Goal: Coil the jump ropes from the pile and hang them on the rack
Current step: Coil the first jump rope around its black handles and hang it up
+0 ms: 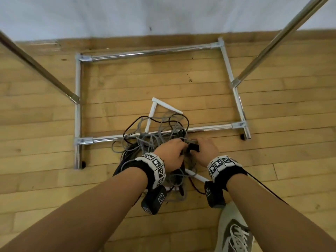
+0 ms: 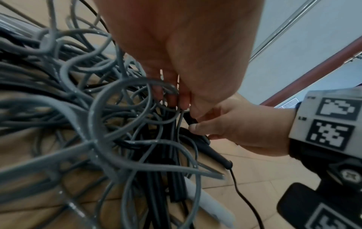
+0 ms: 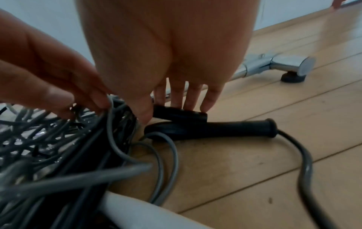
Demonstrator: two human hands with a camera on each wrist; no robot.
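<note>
Right wrist view: my right hand (image 3: 182, 65) pinches a black handle (image 3: 181, 113), thumb against fingertips; my left hand (image 3: 51, 74) pinches grey cords beside it. The pile of jump ropes (image 1: 156, 140) lies tangled on the floor across the rack's near base bar (image 1: 209, 128). I see nothing coiled or hung; I'd say everything remains.

Looks like a gym hall or sports room. Pale wood strip floor (image 1: 45, 124) fills most of the frame, meeting a plain white wall (image 1: 109, 15) along the top. A chrome tube rack (image 1: 154, 52) stands on rubber feet mid-frame, and a tangle of grey and black jump ropes (image 1: 156, 135) lies on the floor at centre. A sneaker (image 1: 234, 231) shows lower right.
</note>
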